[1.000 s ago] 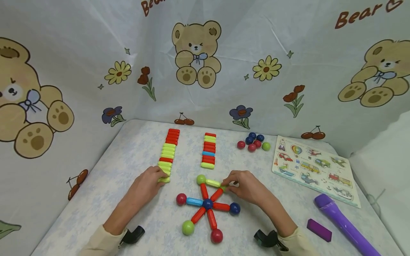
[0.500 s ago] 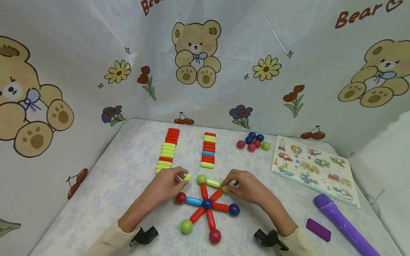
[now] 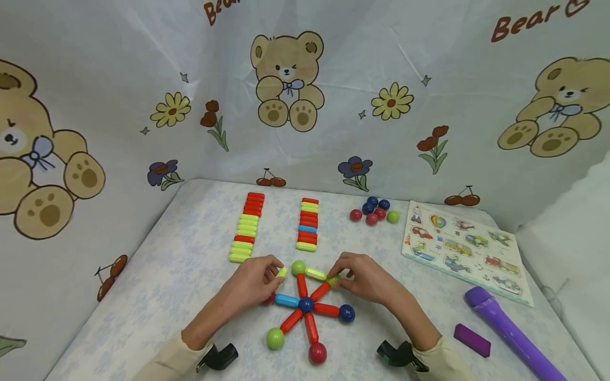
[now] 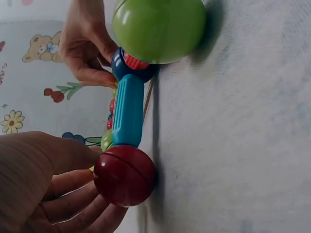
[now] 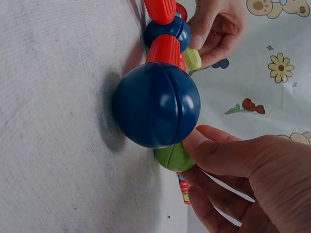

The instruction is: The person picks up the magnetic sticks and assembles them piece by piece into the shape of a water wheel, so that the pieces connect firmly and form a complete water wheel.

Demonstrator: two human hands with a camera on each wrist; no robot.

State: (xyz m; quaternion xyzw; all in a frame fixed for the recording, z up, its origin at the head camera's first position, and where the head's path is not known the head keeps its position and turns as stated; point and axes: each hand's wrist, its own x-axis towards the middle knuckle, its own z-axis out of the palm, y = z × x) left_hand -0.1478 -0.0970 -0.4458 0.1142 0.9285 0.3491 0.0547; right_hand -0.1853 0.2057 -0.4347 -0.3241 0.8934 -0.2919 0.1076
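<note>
A star of toy rods and balls lies on the table around a central dark blue ball (image 3: 306, 305). Its spokes are several red rods (image 3: 311, 328) and one light blue rod (image 4: 128, 111), tipped with balls. A yellow-green rod (image 3: 315, 273) spans two spoke tips, starting at a green ball (image 3: 298, 267). My right hand (image 3: 364, 276) pinches the green ball (image 5: 174, 158) at that rod's other end. My left hand (image 3: 250, 280) pinches a loose yellow-green rod (image 5: 193, 58) close to the red ball (image 4: 124, 175), partly covering that ball in the head view.
Two columns of rods (image 3: 246, 227) (image 3: 308, 225) lie behind the star. Loose balls (image 3: 371, 211) cluster at the back, left of a picture board (image 3: 469, 251). On the right are a purple toy microphone (image 3: 514, 333) and a purple block (image 3: 472, 340).
My left hand has taken a yellow-green rod from the near end of the left column and carried it right, to the star's red ball. My right hand stays on the green ball.
</note>
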